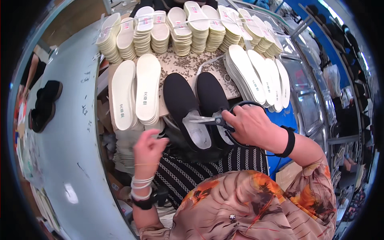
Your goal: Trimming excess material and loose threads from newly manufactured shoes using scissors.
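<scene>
The scissors (218, 121) lie across the openings of the pair of black shoes (180, 96), blades toward their left; whether they touch the shoes cannot be told. Right of the shoes, the right hand (252, 125) grasps the scissors' handles. Left of the shoes, well apart from the scissors, the left hand (148, 154) is half-curled and blurred; whether it pinches anything is unclear. White insoles (147, 88) flank the shoes.

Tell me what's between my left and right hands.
In the head view, two black shoes, with scissors across them, lie between your left hand and right hand.
</scene>
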`<act>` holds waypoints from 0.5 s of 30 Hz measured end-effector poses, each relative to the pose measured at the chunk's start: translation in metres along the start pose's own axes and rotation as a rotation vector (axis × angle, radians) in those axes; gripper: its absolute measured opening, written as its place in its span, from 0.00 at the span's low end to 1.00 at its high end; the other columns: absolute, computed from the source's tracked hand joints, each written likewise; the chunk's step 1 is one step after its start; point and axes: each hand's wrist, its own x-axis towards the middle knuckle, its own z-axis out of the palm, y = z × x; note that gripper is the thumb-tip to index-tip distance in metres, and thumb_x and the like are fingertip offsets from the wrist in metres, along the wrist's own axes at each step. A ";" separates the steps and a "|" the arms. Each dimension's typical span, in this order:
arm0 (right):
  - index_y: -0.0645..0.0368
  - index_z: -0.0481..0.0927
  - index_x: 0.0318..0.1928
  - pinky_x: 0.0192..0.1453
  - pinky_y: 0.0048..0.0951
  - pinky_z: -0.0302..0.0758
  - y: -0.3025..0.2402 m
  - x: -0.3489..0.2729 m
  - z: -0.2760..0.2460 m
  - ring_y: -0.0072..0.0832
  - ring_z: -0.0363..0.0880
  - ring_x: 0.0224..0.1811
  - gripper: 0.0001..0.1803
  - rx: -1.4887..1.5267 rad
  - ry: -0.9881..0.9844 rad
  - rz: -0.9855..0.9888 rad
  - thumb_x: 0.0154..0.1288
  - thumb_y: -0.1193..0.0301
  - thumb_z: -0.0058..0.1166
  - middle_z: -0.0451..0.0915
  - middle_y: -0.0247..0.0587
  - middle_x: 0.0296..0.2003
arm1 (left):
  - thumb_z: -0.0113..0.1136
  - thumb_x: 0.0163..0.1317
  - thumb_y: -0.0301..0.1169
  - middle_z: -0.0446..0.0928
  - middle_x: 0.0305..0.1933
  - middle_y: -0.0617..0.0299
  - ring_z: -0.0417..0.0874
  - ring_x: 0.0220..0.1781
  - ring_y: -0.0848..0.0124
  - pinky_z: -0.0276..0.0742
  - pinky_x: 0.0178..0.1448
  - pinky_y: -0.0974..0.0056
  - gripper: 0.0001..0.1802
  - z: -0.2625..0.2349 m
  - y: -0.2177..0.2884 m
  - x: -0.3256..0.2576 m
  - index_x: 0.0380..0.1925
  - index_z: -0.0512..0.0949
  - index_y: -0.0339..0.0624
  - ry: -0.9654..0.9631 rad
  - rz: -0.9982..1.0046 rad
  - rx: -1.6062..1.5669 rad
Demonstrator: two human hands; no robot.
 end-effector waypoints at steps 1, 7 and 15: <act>0.57 0.72 0.43 0.28 0.34 0.72 -0.002 0.002 -0.002 0.35 0.77 0.30 0.23 -0.015 0.004 -0.015 0.44 0.66 0.59 0.75 0.41 0.27 | 0.66 0.50 0.29 0.72 0.17 0.66 0.68 0.18 0.79 0.66 0.24 0.72 0.19 0.013 -0.005 0.004 0.40 0.72 0.35 0.003 0.138 0.195; 0.59 0.73 0.40 0.27 0.28 0.71 -0.020 0.007 -0.003 0.31 0.76 0.29 0.15 -0.295 0.139 0.000 0.51 0.67 0.52 0.75 0.39 0.26 | 0.61 0.52 0.29 0.73 0.29 0.53 0.76 0.29 0.59 0.72 0.34 0.60 0.11 0.061 -0.029 0.039 0.34 0.74 0.36 0.233 0.563 0.555; 0.61 0.74 0.41 0.26 0.24 0.67 -0.032 0.032 -0.010 0.26 0.72 0.26 0.15 -0.538 0.047 -0.141 0.52 0.69 0.49 0.72 0.34 0.23 | 0.54 0.55 0.23 0.72 0.28 0.51 0.75 0.30 0.53 0.71 0.35 0.58 0.02 0.055 -0.026 0.044 0.29 0.73 0.36 0.189 0.615 0.436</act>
